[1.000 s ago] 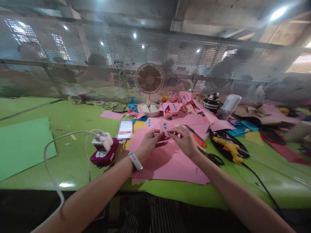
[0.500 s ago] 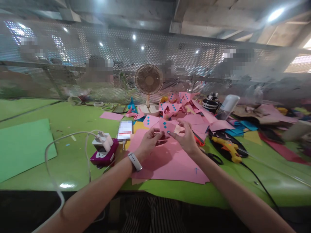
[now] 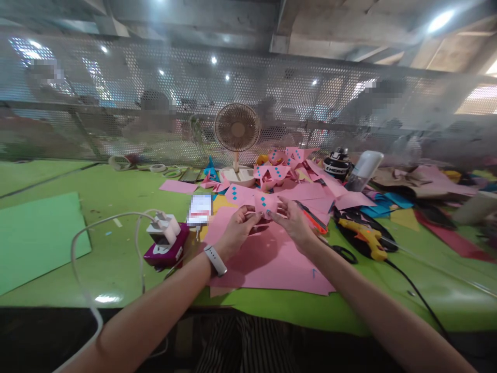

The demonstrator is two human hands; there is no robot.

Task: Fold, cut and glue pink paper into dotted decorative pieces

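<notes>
Between my two hands is a pink paper piece (image 3: 265, 203) with small blue diamonds on it, held above a large pink sheet (image 3: 264, 259). My left hand (image 3: 243, 225), with a pale watch band at the wrist, pinches the piece's lower left edge. The fingers of my right hand (image 3: 291, 220) close on its right side, thumb at the lower edge. Just behind lies another pink piece (image 3: 239, 194) with blue diamonds. Beyond it sit folded pink shapes (image 3: 272, 172) with the same marks. How the held piece's back looks is hidden.
A yellow glue gun (image 3: 365, 238) with a black cord lies at right, near black scissor handles (image 3: 344, 254) and an orange cutter (image 3: 316, 220). At left are a phone (image 3: 200, 210), a purple power block (image 3: 166, 248) with cables and a green sheet (image 3: 39, 238). A fan (image 3: 237, 129) stands behind.
My right hand has moved slightly left and closer to my left hand. The held pink paper now looks more curved, and more of the orange cutter shows.
</notes>
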